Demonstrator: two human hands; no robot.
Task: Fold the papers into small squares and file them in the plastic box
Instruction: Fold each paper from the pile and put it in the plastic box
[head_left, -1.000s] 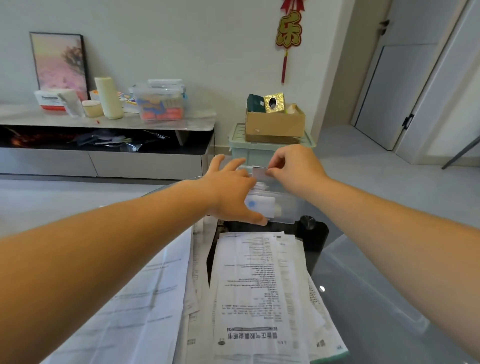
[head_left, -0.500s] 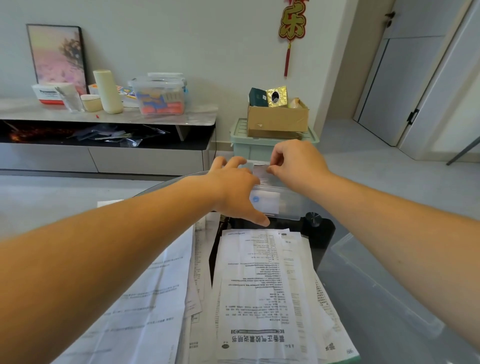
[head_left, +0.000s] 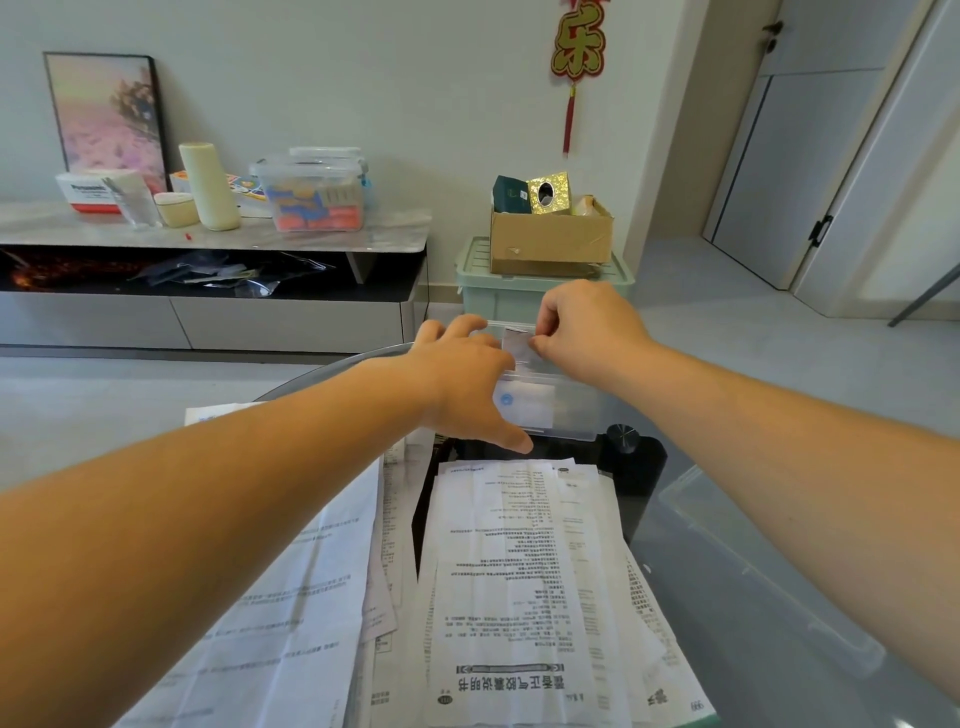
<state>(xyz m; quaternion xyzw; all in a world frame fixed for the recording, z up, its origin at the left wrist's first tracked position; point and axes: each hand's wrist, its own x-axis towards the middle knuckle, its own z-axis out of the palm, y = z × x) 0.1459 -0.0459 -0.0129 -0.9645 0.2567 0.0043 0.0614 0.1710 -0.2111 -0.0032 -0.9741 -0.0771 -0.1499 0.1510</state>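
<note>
A clear plastic box (head_left: 574, 410) stands at the far edge of the glass table, with folded white paper visible through its front wall. My left hand (head_left: 462, 384) grips the box's left end, thumb down on the front. My right hand (head_left: 587, 332) pinches a small folded paper square (head_left: 517, 345) upright over the box's open top. Unfolded printed papers (head_left: 519, 571) lie stacked in front of the box.
More sheets (head_left: 291, 597) spread at the left of the table. A clear box lid (head_left: 769, 587) lies at the right. A dark round knob (head_left: 623, 434) sits beside the box. Beyond the table stand a green bin (head_left: 498, 301) with a cardboard box (head_left: 550, 239).
Both hands stay at the box, holding the folded square at its opening. The camera has tilted slightly, so everything sits a little lower in view.
</note>
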